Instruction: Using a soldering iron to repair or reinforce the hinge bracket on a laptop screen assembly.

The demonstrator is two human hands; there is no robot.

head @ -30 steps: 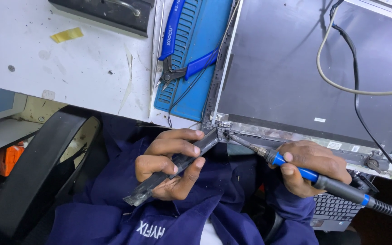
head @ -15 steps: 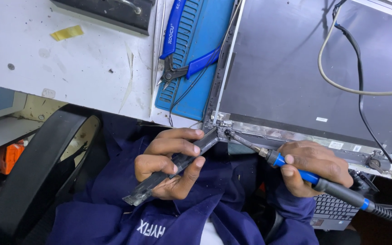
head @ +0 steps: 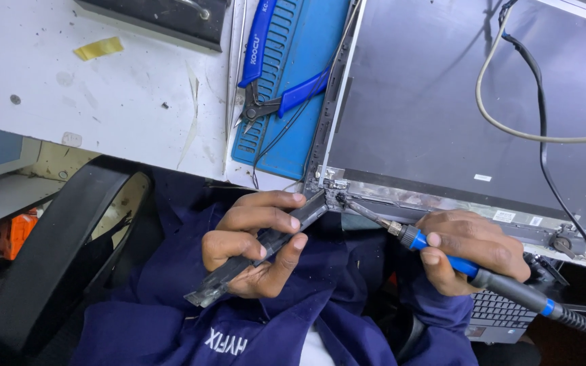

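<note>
Left hand (head: 252,240) closed around a dark strip (head: 259,247) slanting up to the laptop lid's (head: 442,102) hinge corner at the desk (head: 103,102) edge, right hand (head: 473,251) gripping a soldering iron (head: 442,251), tip at that corner, blue pliers (head: 272,74) behind.

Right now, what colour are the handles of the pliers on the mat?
Blue, seen in the head view: pliers on a blue mat.

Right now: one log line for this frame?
left hand: grips dark strip | right hand: holds soldering iron, tip at laptop hinge | pliers: idle on mat
</note>
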